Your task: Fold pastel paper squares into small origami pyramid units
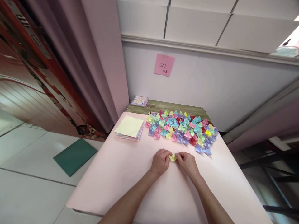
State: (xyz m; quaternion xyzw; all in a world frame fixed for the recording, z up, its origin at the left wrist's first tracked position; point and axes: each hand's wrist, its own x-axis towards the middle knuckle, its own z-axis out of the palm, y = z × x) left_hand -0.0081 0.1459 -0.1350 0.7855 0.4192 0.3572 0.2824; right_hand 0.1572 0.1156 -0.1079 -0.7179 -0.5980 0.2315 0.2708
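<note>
Between my two hands is a small folded piece of yellow paper (173,157), just above or on the pink table cover. My left hand (160,161) pinches its left side with closed fingers. On the right side, my right hand (187,161) grips the same paper between thumb and fingers. Beyond the hands lies a wide cluster of small folded paper boats (179,127) in many colours. A stack of square paper sheets (129,127), pale yellow on top, rests to the left of the cluster.
A pink table cover (130,174) lies over a wooden table (177,107). At its back left corner sits a small printed packet (140,100). A pink note (164,65) is stuck on the wall behind. On the floor at left lies a green board (76,156).
</note>
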